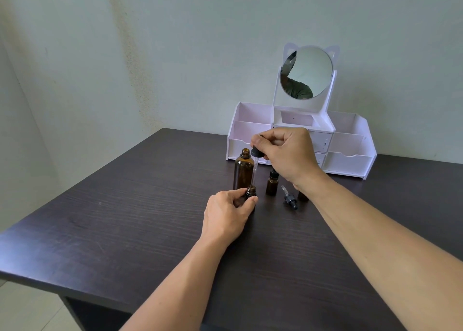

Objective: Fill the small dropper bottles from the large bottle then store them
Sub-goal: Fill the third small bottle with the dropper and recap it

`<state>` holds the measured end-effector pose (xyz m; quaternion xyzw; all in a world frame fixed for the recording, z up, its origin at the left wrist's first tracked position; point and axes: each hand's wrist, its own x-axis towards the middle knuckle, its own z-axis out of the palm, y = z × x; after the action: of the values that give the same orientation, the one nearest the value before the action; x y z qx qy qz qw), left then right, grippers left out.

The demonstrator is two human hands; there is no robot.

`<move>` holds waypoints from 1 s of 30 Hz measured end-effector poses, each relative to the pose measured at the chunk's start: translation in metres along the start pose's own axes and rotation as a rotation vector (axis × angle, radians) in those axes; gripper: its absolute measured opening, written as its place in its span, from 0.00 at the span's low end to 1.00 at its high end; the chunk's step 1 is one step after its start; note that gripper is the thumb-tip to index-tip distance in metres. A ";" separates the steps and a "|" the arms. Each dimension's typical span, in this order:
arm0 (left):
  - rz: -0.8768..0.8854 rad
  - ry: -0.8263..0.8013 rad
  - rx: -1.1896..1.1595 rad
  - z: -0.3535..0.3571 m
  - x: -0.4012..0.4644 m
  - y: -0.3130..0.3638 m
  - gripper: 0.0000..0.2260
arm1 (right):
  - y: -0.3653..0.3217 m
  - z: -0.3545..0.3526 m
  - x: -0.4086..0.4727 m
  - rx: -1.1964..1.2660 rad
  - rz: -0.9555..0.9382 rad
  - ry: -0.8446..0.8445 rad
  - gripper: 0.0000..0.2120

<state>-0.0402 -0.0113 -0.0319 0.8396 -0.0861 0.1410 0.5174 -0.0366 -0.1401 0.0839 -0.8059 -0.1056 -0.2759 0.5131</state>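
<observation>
The large amber bottle (243, 171) stands uncapped on the dark table. Just in front of it, my left hand (226, 216) grips a small open amber bottle (250, 192). My right hand (283, 153) pinches the black bulb of a long glass dropper (255, 166), whose tip reaches down into the small bottle's mouth. A second small bottle (271, 183) with a black cap stands to the right. A short dropper cap (289, 198) lies on the table beside it. A third small bottle (302, 196) is mostly hidden behind my right wrist.
A white organiser (350, 163) with open compartments, small drawers and a round cat-ear mirror (307, 71) stands against the wall behind the bottles. The table's left edge (75, 180) runs diagonally, with floor below at the lower left.
</observation>
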 end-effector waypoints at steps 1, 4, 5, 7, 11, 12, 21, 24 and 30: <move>0.001 0.001 -0.001 0.000 0.000 0.000 0.19 | -0.001 -0.001 0.001 0.009 0.001 -0.001 0.04; 0.003 0.001 0.006 -0.001 0.000 0.000 0.18 | -0.009 -0.005 0.007 0.055 0.010 0.009 0.04; 0.003 0.000 0.009 -0.001 0.000 0.000 0.18 | -0.011 -0.007 0.011 0.065 0.009 0.022 0.04; 0.008 -0.004 0.006 -0.002 -0.001 0.002 0.17 | -0.017 -0.009 0.020 0.081 -0.010 0.060 0.05; 0.006 -0.012 0.000 -0.003 -0.001 0.003 0.17 | -0.028 -0.009 0.040 0.127 -0.062 0.148 0.04; 0.004 -0.011 0.001 -0.003 -0.001 0.003 0.16 | -0.030 -0.008 0.045 0.136 -0.071 0.159 0.04; 0.014 -0.006 0.016 -0.002 -0.001 0.003 0.16 | -0.014 0.014 0.061 0.057 -0.042 0.121 0.05; 0.007 -0.005 0.015 -0.001 -0.001 0.002 0.18 | -0.001 0.023 0.055 0.016 0.005 0.072 0.05; -0.008 -0.005 0.035 -0.002 0.000 0.003 0.20 | 0.021 0.037 0.043 -0.026 0.111 -0.004 0.09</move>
<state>-0.0417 -0.0108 -0.0289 0.8493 -0.0817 0.1383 0.5029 0.0212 -0.1221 0.0799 -0.8177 -0.0582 -0.2467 0.5168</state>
